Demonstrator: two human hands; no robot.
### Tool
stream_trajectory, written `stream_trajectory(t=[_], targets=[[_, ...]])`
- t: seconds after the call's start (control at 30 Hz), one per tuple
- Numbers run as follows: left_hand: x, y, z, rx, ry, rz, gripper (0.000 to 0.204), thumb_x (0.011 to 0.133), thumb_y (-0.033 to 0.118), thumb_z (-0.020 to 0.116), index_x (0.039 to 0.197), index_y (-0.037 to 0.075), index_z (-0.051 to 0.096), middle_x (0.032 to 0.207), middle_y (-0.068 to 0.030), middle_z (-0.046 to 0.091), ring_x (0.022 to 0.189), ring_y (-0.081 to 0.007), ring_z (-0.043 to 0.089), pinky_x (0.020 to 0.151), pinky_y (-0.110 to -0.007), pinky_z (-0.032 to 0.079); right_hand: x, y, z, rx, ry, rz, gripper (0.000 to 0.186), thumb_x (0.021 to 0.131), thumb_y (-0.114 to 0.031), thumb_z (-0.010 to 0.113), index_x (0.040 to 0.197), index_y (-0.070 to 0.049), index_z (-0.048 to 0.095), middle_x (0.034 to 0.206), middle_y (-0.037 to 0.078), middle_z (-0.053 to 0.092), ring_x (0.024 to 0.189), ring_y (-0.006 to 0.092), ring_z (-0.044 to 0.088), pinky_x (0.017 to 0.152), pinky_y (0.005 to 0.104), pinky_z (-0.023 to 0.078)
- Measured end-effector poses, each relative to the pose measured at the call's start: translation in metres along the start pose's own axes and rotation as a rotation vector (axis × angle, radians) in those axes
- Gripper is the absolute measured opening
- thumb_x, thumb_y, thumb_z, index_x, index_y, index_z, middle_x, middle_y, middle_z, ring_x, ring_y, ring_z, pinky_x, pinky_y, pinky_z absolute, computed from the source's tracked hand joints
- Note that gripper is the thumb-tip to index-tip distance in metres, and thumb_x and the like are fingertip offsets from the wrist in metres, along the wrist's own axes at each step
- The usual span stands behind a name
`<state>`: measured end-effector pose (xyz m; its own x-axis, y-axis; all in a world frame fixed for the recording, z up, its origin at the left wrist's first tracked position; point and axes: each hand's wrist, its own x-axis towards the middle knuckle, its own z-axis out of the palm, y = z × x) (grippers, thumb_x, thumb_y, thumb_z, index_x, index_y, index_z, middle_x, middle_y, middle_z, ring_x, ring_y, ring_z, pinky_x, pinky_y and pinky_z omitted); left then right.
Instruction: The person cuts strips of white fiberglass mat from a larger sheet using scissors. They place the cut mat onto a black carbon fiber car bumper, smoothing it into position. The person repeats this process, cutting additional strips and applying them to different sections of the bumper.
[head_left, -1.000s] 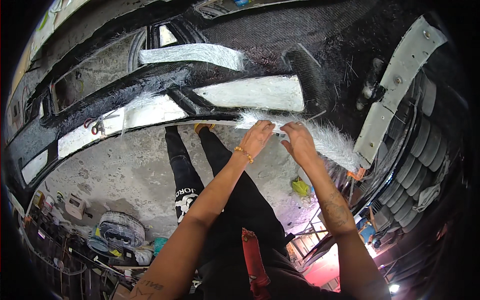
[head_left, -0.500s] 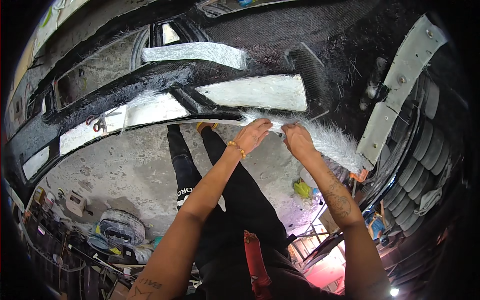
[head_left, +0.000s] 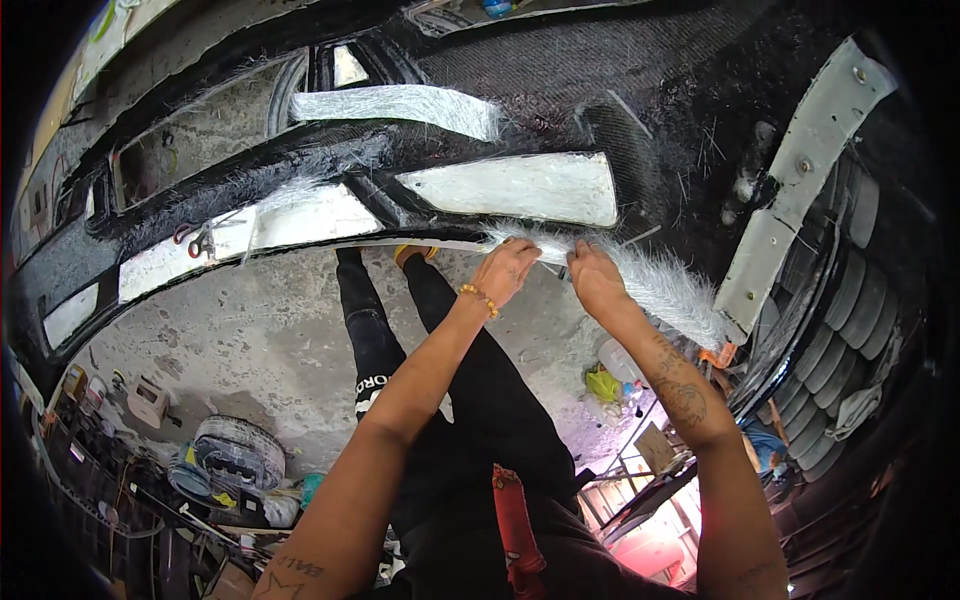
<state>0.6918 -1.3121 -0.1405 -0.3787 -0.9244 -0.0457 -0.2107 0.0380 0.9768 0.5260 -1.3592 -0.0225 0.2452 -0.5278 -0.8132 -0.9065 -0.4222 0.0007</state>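
A strip of white fibreglass mat [head_left: 668, 292] with frayed, hairy edges lies along the near edge of a large black moulded part [head_left: 680, 75]. My left hand [head_left: 510, 268], with a beaded bracelet at the wrist, has its fingers closed over the strip's left part. A short gap to the right, my right hand [head_left: 595, 277] pinches the same strip, thumb and fingers together at its near edge. Between the two hands the mat shows white. Farther back, a second fibreglass strip [head_left: 400, 106] rests on the black part.
Red-handled scissors [head_left: 200, 240] lie on the long white panel at the left. Another white panel [head_left: 515, 190] sits just behind my hands. A grey flange with bolts [head_left: 795, 180] stands on the right. Below are the concrete floor [head_left: 240, 340] and a white round tub [head_left: 238, 455].
My right hand has shifted slightly right, widening the gap between the hands along the strip. The left hand stays nearly in place. The view has moved slightly.
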Motion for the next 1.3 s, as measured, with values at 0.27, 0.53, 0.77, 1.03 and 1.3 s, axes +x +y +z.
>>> stream_trajectory(t=[0.27, 0.53, 0.77, 1.03, 1.3], targets=[[-0.009, 0.007, 0.003, 0.221, 0.099, -0.037, 0.021, 0.082, 0.003, 0.061, 0.103, 0.000, 0.063, 0.095, -0.0151, 0.059, 0.088, -0.0341, 0.058, 0.078, -0.042, 0.048, -0.003, 0.000, 0.011, -0.127, 0.141, -0.054, 0.026, 0.081, -0.005, 0.054, 0.101, 0.007, 0.065, 0.115, 0.021, 0.059, 0.102, 0.0312, 0.059, 0.088, 0.0384, 0.049], [-0.013, 0.002, 0.002, 0.351, 0.022, -0.137, 0.026, 0.082, 0.008, 0.061, 0.106, -0.002, 0.059, 0.105, -0.0161, 0.056, 0.099, -0.0341, 0.054, 0.085, -0.044, 0.045, -0.006, -0.005, 0.005, -0.135, 0.115, 0.006, 0.028, 0.082, -0.005, 0.054, 0.106, 0.005, 0.063, 0.118, 0.019, 0.057, 0.109, 0.0304, 0.055, 0.092, 0.0392, 0.047], [-0.023, 0.005, -0.014, 0.341, -0.066, -0.183, 0.040, 0.076, 0.007, 0.060, 0.114, -0.004, 0.053, 0.111, -0.0192, 0.054, 0.104, -0.0359, 0.053, 0.087, -0.044, 0.044, -0.069, -0.060, -0.007, 0.755, 0.100, 0.022, 0.033, 0.083, -0.010, 0.064, 0.113, 0.003, 0.060, 0.115, 0.016, 0.058, 0.105, 0.0298, 0.056, 0.089, 0.0382, 0.048], [0.004, 0.025, -0.014, 0.131, -0.188, -0.083, 0.050, 0.071, -0.002, 0.054, 0.121, 0.003, 0.053, 0.116, -0.0174, 0.054, 0.100, -0.0379, 0.056, 0.086, -0.043, 0.048, -0.019, -0.050, 0.077, 2.101, 0.733, 0.694, 0.048, 0.086, -0.022, 0.071, 0.122, 0.002, 0.052, 0.114, 0.011, 0.057, 0.100, 0.0193, 0.057, 0.084, 0.0337, 0.053], [0.034, 0.062, 0.007, 0.017, -0.297, 0.086, 0.052, 0.073, -0.007, 0.051, 0.124, 0.004, 0.055, 0.126, -0.0135, 0.053, 0.111, -0.0324, 0.054, 0.092, -0.040, 0.045, 0.016, -0.053, 0.087, 2.010, 0.975, 0.885, 0.040, 0.095, -0.028, 0.052, 0.107, 0.009, 0.060, 0.100, 0.017, 0.064, 0.089, 0.0220, 0.061, 0.080, 0.0351, 0.053]])
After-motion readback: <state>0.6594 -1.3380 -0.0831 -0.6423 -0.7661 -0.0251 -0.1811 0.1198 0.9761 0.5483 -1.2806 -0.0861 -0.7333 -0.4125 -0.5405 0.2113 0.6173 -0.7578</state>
